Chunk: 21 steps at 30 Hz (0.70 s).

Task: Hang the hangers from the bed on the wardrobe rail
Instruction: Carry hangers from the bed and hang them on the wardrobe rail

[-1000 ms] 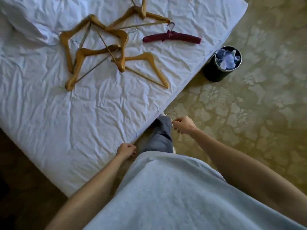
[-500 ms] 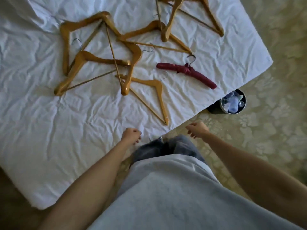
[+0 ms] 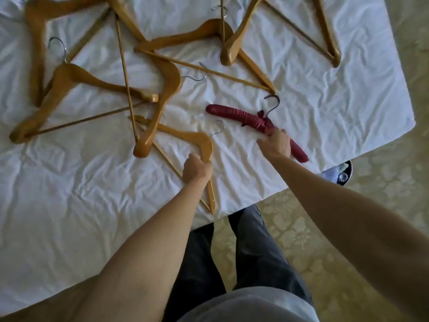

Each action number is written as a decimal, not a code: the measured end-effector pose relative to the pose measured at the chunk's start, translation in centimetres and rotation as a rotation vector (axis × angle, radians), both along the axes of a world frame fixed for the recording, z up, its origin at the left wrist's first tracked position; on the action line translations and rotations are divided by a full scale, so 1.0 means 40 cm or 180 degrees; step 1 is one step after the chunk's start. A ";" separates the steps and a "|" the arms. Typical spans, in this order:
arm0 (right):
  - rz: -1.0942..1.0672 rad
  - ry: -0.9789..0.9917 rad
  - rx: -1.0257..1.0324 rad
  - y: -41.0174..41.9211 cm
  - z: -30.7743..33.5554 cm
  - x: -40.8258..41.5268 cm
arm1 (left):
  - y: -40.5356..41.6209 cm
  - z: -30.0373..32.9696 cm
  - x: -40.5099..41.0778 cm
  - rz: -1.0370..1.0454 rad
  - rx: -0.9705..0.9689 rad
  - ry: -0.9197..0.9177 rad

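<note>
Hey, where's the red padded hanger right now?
In the head view the red padded hanger lies on the white sheet near the bed's right corner, gripped by the right hand, right of the nearest wooden hanger.

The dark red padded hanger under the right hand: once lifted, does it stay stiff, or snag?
The red padded hanger probably stays stiff, keeping its curve. Its ribbed wrapping likely gives the right hand good grip. It lies apart from the wooden hangers, so it should lift free.

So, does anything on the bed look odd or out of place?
Only the heap: the tan wooden hangers lie crossed over each other on the white sheet. One padded dark red hanger differs from them.
</note>
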State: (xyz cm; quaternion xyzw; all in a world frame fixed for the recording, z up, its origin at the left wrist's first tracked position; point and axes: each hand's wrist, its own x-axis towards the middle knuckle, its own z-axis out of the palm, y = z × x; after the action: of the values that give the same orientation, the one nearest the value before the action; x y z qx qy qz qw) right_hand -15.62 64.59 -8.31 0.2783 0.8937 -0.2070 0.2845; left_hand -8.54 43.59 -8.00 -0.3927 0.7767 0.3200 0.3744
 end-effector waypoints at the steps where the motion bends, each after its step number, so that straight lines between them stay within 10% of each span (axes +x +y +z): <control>1: 0.0195 0.0023 0.0201 0.012 -0.026 -0.023 | 0.020 -0.030 -0.007 0.0042 -0.0042 -0.0066; 10: 0.0335 0.0063 -0.0260 0.102 -0.148 0.001 | 0.072 -0.131 0.001 -0.0037 -0.0295 0.0137; 21: -0.0338 0.0065 -0.1390 0.027 0.283 0.162 | 0.086 0.282 0.089 0.0148 0.0336 0.0762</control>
State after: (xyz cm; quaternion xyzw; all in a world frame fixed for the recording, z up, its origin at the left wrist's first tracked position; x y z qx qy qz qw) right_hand -9.15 65.66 3.00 0.2547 0.8146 -0.4131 0.3177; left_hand -4.99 47.03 3.28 -0.3494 0.7886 0.4136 0.2916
